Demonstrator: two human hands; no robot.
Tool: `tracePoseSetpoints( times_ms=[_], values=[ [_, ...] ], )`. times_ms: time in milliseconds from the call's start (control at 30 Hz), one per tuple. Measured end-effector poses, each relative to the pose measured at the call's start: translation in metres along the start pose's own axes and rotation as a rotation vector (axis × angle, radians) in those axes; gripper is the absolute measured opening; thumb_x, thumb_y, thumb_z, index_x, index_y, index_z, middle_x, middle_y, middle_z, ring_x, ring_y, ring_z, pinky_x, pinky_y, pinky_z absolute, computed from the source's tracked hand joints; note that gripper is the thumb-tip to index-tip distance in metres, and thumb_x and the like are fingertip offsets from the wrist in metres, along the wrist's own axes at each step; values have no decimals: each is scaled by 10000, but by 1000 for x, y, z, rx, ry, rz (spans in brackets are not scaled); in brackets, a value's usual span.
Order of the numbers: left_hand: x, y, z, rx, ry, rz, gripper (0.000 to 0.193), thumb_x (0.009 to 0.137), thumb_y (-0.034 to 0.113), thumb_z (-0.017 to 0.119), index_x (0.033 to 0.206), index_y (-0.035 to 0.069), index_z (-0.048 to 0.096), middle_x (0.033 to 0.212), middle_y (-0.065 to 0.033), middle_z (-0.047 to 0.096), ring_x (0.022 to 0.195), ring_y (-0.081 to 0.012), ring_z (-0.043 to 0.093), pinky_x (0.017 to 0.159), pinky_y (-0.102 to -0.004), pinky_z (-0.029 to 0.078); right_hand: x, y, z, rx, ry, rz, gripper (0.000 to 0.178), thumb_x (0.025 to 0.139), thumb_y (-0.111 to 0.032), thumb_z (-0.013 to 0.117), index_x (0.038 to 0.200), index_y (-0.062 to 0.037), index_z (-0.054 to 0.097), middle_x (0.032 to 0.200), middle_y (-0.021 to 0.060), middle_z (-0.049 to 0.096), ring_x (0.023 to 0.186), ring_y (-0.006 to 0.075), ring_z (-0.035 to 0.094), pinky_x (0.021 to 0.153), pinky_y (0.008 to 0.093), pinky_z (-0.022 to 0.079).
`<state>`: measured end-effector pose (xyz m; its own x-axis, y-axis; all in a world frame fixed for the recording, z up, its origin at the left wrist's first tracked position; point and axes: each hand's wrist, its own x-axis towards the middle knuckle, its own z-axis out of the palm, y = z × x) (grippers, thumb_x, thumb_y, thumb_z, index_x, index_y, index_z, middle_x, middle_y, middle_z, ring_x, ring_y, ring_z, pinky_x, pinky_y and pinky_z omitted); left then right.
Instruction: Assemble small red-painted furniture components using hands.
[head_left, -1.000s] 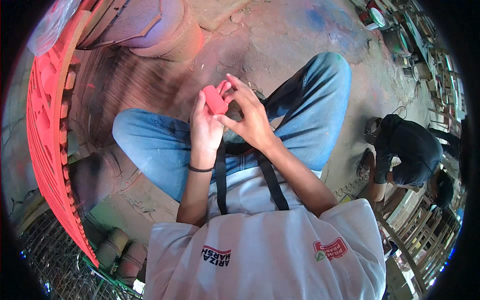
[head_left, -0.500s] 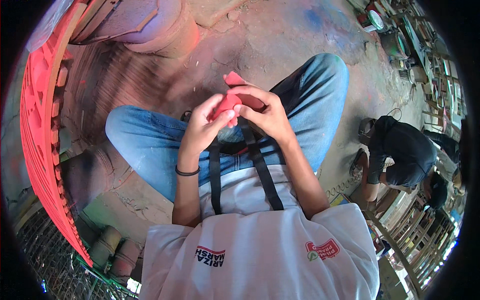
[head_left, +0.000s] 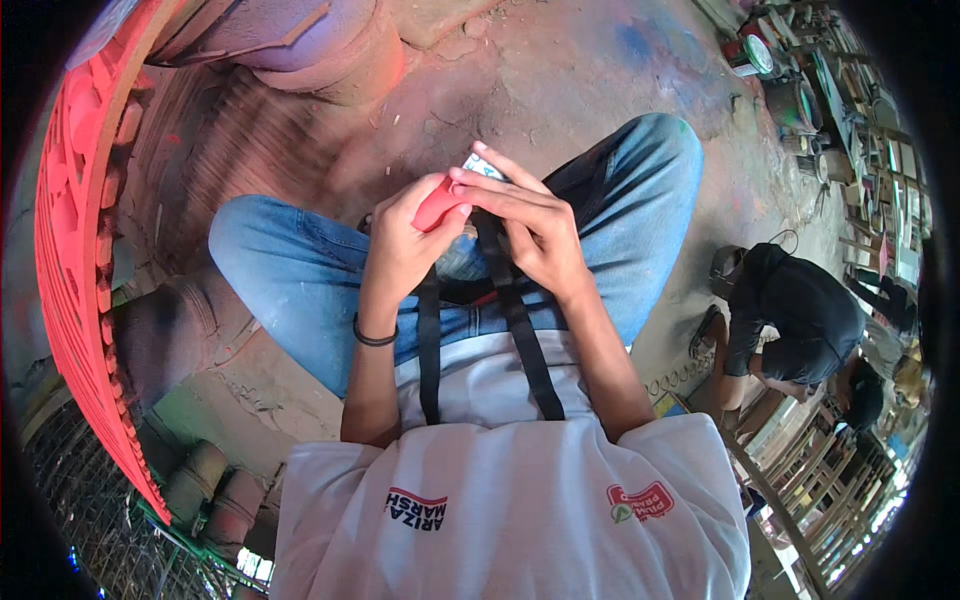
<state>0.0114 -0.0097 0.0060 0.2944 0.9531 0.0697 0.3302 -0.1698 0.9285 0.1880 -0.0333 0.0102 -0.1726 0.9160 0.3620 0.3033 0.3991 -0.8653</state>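
Observation:
Over my crossed legs, my left hand (head_left: 398,230) is closed round a small smooth red piece (head_left: 436,206) with a rounded shape; its exact kind does not show. My right hand (head_left: 540,225) meets it from the right, fingertips and thumb against the piece. Between the right fingers sticks out a small sheet (head_left: 484,166), white with blue print on this face, that looks like sandpaper. Most of the sheet is hidden behind the fingers.
A tall rack of red-painted pieces (head_left: 75,260) curves along the left. Above it stands a large stained pot (head_left: 320,60). Cans (head_left: 748,55) and timber line the right edge. At right a person in black (head_left: 800,310) bends low. Black straps (head_left: 515,340) hang before me.
The right fingers have stretched out, and the sheet has turned from its red face to its printed white one. The left hand has wrapped further over the red piece.

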Motion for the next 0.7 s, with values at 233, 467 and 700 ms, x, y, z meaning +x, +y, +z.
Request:
tracePoseSetpoints(
  times_ms=[233,467,700],
  values=[
    [2,1,0,63,39,80,297,755,78,738,1004,-32,620,890,-184,661,806,-321,667,702,-355,523,1,1,2,-35,-6,25,413,747,139,478,1063,-24,688,1175,102,661,1250,336,515,1016,407,433],
    [0,4,2,66,13,108,293,737,52,739,989,-33,616,881,-178,649,789,-315,659,695,-354,517,2,5,0,35,-17,55,487,707,169,434,1096,-4,671,1171,132,659,1259,347,503,1050,409,401],
    [-1,5,6,40,38,163,309,737,46,739,1013,-28,621,881,-161,649,771,-282,655,691,-337,516,1,6,-1,187,-59,190,601,642,168,375,1151,-1,648,1217,139,637,1292,327,474,1096,409,347]
  ],
)
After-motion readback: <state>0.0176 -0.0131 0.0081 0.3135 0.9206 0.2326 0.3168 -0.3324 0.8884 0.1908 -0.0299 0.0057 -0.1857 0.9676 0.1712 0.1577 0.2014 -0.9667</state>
